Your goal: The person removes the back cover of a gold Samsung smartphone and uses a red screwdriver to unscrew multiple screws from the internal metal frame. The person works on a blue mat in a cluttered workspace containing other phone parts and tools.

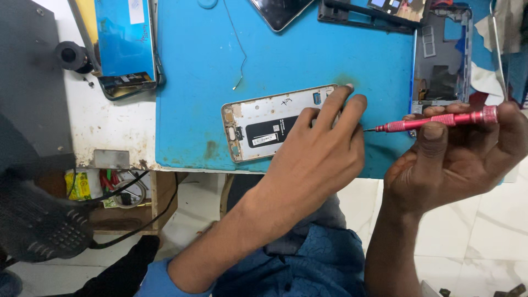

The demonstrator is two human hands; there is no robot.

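the left hand covers the right end of the opened white-and-gold phone frame, so that end and whatever sits under the palm cannot be made out. its fingers are loosely spread and laid flat, fingertips touching the frame's upper right corner near the middle of the picture. the right hand, at the right edge, is closed around a slim red metal screwdriver, pinched between thumb and fingers and lying nearly level; its thin tip points left and ends just beside the left hand's fingers, the very point too fine to see. the frame lies on a blue work mat. farther up, a grey phone chassis at upper right and a dark phone screen at the top are cut off by the edge.
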